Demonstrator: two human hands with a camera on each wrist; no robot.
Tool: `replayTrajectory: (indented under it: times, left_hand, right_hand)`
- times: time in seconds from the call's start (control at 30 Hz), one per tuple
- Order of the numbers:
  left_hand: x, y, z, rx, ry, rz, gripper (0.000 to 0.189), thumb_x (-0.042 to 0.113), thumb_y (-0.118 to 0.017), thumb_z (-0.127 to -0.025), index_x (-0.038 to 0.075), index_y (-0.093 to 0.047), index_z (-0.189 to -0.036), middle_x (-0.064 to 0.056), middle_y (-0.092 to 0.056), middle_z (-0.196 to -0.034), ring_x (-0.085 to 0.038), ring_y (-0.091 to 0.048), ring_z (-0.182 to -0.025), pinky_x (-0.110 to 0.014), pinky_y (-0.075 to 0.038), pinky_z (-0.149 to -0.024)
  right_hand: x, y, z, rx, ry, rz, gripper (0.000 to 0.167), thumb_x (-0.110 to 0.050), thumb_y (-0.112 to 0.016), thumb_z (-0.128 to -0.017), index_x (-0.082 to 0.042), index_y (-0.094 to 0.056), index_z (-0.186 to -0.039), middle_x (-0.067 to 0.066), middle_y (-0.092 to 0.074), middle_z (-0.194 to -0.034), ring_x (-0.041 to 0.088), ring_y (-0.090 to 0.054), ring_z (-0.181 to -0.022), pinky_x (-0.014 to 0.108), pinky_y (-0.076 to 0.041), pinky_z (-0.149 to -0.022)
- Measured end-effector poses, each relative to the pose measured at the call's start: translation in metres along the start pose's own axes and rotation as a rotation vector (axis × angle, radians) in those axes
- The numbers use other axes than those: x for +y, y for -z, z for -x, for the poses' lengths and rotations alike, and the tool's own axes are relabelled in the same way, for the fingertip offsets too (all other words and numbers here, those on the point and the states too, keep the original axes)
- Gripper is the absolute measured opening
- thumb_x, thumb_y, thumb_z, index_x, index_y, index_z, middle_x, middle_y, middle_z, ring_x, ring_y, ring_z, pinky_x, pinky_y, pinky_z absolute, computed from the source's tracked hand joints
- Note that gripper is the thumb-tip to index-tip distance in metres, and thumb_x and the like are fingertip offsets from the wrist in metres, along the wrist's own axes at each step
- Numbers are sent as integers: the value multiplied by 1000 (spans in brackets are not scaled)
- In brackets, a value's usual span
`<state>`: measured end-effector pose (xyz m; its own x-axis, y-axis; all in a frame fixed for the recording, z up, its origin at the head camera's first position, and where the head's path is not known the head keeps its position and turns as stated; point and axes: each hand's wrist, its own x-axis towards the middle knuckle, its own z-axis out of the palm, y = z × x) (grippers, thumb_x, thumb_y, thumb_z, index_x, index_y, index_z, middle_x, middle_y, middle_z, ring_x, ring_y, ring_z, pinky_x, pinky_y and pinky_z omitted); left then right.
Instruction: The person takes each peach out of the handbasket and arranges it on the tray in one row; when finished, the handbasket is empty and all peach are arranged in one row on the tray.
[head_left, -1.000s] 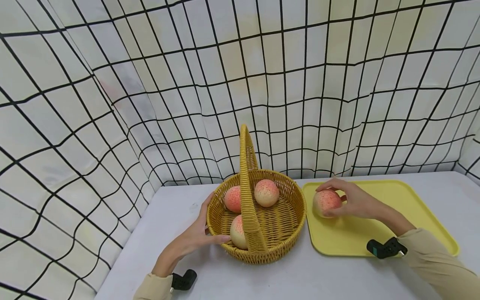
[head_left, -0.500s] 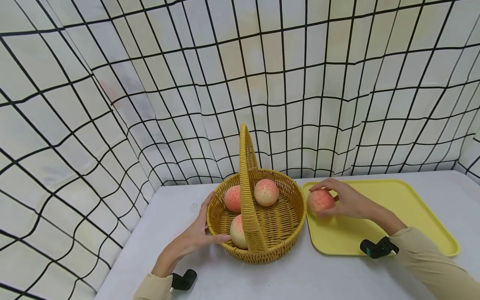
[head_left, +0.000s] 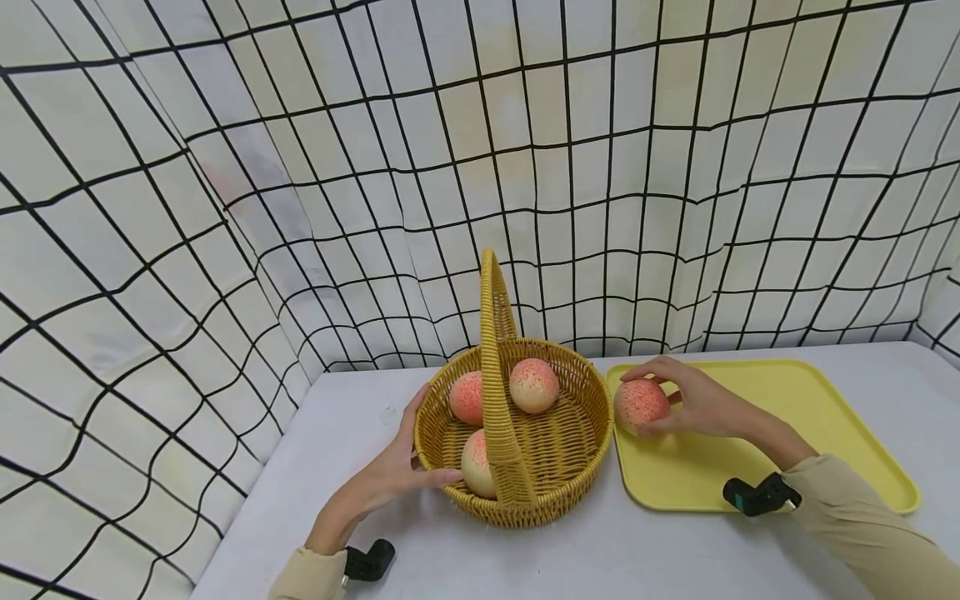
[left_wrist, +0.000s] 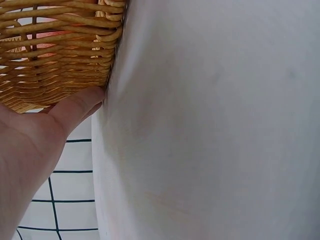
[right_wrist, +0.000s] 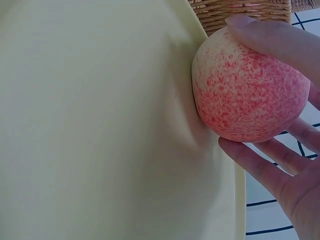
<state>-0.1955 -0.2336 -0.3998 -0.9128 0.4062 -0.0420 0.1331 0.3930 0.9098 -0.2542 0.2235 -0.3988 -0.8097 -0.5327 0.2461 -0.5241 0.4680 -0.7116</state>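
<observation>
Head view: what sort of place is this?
Probably a staged recording booth: black-gridded white sheets stand behind and beside a white table, and small black devices sit at the person's wrists.

Four peaches, one wicker basket, one yellow tray
Two hands, two beige sleeves, two black wrist-worn devices and one white-topped table.

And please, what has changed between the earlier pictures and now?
The right-hand grip and the peach it holds moved slightly toward the basket. Nothing was newly taken or released. The left-hand grip against the basket, the three peaches inside and the yellow tray stayed as they were.
</observation>
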Motion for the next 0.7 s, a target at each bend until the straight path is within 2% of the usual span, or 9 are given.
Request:
replayTrajectory:
  times: [0.13, 0.3, 0.4, 0.53, 0.7]
  left_hand:
    - [0, -1, -1, -3, 1, 2, 129, 34, -87, -85, 26, 13, -167, -22, -3, -173, -45, -18, -156, -64, -25, -121]
    - [1, -1, -2, -1, 7, -7, 130, 36, -87, -85, 25, 13, -167, -22, -3, -173, -45, -18, -156, -63, -24, -121]
    - [1, 0, -2, -3, 11, -9, 130, 36, -87, -85, 26, 13, -167, -21, -3, -173, -44, -18, -157, -63, -24, -122]
    - [1, 0, -2, -4, 14, -3, 131, 35, -87, -85, 26, 14, -167, -21, -3, -173, -44, -18, -157, -63, -23, -122]
    - [-2, -1, 0, 4, -1, 3, 131, 34, -88, -84, 25, 13, -167, -23, -3, -172, -47, -19, -156, -64, -21, -122]
  right_hand:
    - [-3, 3, 0, -1, 11, 11, 61, -15, -94, -78, -6, -65, -131, 15, -60, -133, 27, -60, -112, 37, -60, -87]
    - [-13, 12, -1, 13, 44, 38, 62, -13, -92, -81, -2, -63, -134, 16, -61, -135, 39, -62, -118, 54, -57, -95]
    - [-23, 16, -4, 27, 86, 57, 57, -13, -89, -84, -5, -64, -135, 13, -61, -135, 42, -61, -121, 61, -53, -98]
    - [-45, 13, -11, 44, 147, 66, 52, -16, -88, -87, -14, -66, -134, 3, -61, -132, 32, -59, -124, 60, -52, -101]
    - [-83, -6, -27, 29, 241, 39, 53, -17, -89, -85, -17, -67, -133, 2, -62, -133, 16, -55, -124, 49, -53, -102]
